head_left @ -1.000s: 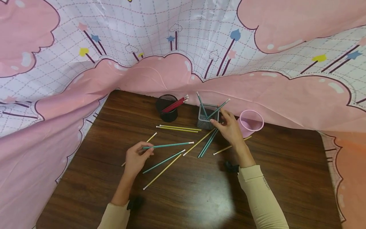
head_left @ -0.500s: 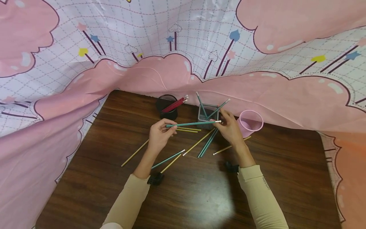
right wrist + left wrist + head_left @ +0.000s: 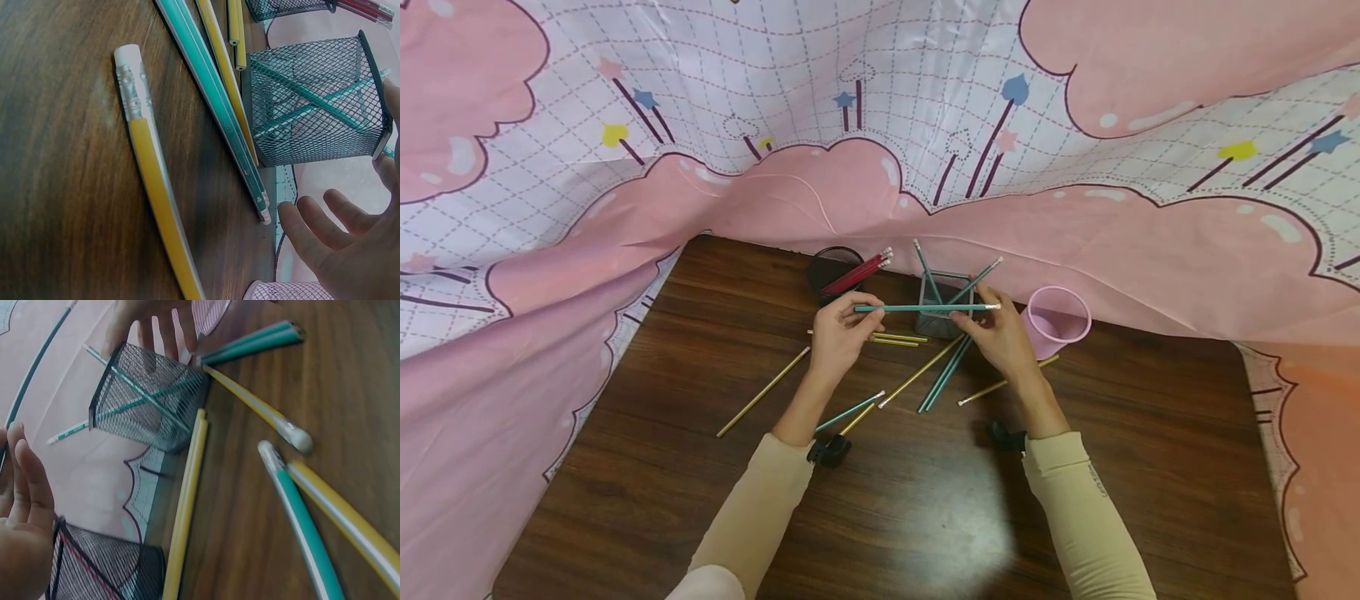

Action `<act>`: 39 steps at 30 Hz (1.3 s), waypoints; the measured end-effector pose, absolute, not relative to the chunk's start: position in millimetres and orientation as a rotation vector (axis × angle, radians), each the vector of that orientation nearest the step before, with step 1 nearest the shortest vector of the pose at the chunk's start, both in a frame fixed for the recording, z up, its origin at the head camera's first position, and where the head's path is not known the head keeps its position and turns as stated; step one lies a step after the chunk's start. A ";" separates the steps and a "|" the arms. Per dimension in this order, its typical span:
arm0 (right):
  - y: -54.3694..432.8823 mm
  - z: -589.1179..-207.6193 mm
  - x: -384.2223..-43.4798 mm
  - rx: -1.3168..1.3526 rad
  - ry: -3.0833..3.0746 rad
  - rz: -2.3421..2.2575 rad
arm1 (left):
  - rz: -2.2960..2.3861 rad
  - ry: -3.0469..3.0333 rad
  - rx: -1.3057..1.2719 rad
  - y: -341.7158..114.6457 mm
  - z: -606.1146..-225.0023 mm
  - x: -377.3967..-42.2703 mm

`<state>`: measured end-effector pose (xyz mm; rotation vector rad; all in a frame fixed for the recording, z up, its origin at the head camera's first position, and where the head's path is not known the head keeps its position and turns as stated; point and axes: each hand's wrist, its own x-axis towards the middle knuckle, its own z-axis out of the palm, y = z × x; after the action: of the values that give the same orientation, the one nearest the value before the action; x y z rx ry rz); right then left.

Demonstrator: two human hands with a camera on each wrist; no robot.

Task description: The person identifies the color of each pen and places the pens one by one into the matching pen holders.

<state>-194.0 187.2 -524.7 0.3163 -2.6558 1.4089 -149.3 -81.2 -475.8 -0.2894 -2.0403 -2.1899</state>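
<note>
My left hand pinches a green pencil near one end. The pencil lies level across the square black mesh pencil holder in the head view, its white eraser end pointing right. My right hand grips the holder's rim at its right side between thumb and finger; the other fingers extend beside the mesh in the right wrist view. Two green pencils cross inside the holder, eraser ends sticking out. In the left wrist view, the held pencil rises from the fingertips.
Left of the holder stands a round black mesh cup with several red pencils. A pink mesh cup stands at right. Yellow pencils and green pencils lie scattered on the dark wooden table. Patterned cloth hangs behind.
My left hand has carried the green pencil up and to the right, from over the scattered pencils to the square holder. My right hand has stayed at the holder's rim.
</note>
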 end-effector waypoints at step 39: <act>185.4 -524.4 -192.4 0.285 -2.656 1.454 | -2.016 -2.070 -0.415 -23.0 -495.5 -209.0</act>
<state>-192.4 185.4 -524.4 0.2849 -2.6561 1.4537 -209.0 -23.0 -495.5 -0.4154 -2.0699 -2.0162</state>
